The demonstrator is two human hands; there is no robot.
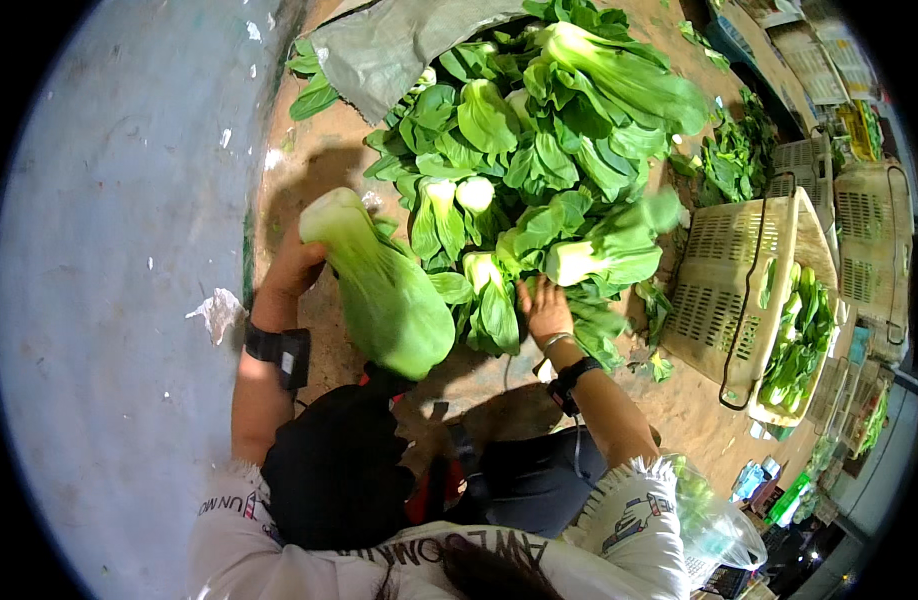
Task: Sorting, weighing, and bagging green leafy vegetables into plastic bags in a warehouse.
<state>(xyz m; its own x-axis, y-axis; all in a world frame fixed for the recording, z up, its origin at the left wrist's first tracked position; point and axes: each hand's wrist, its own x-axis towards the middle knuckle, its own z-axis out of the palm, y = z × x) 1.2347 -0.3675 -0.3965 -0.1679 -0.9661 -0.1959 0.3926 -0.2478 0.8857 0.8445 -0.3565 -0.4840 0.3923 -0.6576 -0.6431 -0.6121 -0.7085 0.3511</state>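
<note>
Left of the frame's centre, the left hand (291, 268) holds a large head of bok choy with a pale green-white stem base and darker leaf tips (379, 290), lifted clear of the ground; its fingers wrap around the back of the thick stem end, so only the knuckles and wrist show and the grip itself is hidden behind the vegetable. The head hangs leaves-down toward the person's lap, the cut base uppermost, which keeps the firm part in the palm and the floppy leaves free. Just right of centre, the right hand (545, 310) lies palm-down with fingers spread and flat on the near edge of a loose heap of bok choy heads (539, 140), touching the leaves there without closing on any one head. The heap fills the upper middle of the frame and spills out from under a crumpled grey woven sack (399, 45) at the top, lying straight on the brown earthen floor (699, 400). At the right, a beige slotted plastic basket with a black wire handle (729, 290) leans tilted, more greens showing inside it. A black wristband with a small box (279, 350) sits on the left forearm. A pale grey wall (109, 300) takes up the left of the frame.
</note>
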